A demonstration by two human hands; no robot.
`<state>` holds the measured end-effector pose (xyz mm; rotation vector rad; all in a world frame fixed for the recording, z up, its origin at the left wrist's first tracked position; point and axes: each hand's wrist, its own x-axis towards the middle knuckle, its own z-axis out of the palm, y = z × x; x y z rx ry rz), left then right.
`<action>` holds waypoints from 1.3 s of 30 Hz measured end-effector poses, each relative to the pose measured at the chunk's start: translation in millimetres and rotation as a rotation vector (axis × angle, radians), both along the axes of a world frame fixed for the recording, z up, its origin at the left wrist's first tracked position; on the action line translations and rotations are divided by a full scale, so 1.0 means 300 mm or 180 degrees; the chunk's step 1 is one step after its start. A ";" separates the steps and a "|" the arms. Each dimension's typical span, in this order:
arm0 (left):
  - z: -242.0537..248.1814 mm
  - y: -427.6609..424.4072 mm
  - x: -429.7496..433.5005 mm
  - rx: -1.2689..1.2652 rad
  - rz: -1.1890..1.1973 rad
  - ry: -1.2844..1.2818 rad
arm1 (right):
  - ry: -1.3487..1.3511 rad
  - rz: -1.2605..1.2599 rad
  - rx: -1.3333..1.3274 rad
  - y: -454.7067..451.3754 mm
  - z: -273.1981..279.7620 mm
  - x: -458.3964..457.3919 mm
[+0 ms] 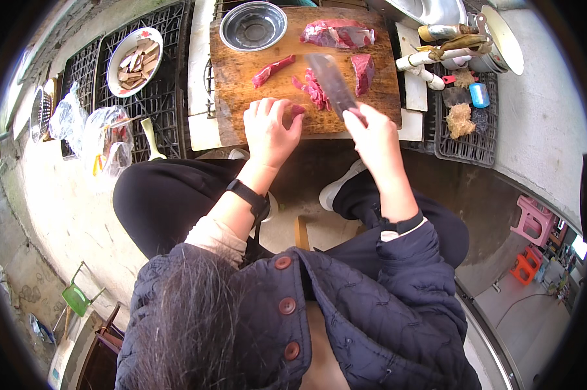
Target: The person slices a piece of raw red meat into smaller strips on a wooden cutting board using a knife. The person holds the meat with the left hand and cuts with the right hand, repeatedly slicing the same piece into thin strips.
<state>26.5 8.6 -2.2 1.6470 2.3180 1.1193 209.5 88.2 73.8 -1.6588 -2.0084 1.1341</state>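
Note:
My right hand (pixel 375 141) grips a kitchen knife with a broad blade (pixel 333 83), which slants up and left above the wooden cutting board (pixel 254 109). At the board's near edge, my left hand (pixel 270 129) holds a small piece of red meat (pixel 297 110) between thumb and fingers. Left of the blade and partly behind it lies a small heap of sliced meat (pixel 315 92). A narrow meat strip (pixel 273 71) rests farther left, and a thicker chunk (pixel 362 73) sits right of the knife. Along the far side is a large slab of raw meat (pixel 337 34).
A metal bowl (pixel 253 27) stands on the board's far left corner. Leftward, an enamel basin (pixel 112 73) of cut pieces sits on black plastic crates (pixel 171 73), near plastic bags (pixel 108 141). To the right are wooden-handled tools (pixel 444 53) and a crate (pixel 473 151) holding scrubbers.

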 end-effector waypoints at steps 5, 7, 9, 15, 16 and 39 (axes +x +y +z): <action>-0.026 -0.011 -0.025 0.0541 -0.0655 0.0001 | -0.0928 0.0986 0.1234 -0.093 0.012 -0.058; -0.044 -0.018 -0.040 0.0414 -0.0891 0.0191 | -0.1095 0.1091 0.1329 -0.114 0.006 -0.065; -0.060 -0.021 -0.044 0.0597 -0.0913 0.0335 | -0.1173 0.1238 0.1393 -0.121 0.001 -0.061; -0.084 -0.017 -0.038 0.0604 -0.0764 0.0352 | -0.1276 0.1212 0.1419 -0.129 -0.005 -0.048; -0.086 -0.016 -0.038 0.0601 -0.0753 0.0341 | -0.1270 0.1210 0.1432 -0.130 -0.004 -0.046; -0.100 -0.004 -0.035 0.0648 -0.0674 -0.0074 | -0.1391 0.1351 0.1147 -0.106 0.032 -0.007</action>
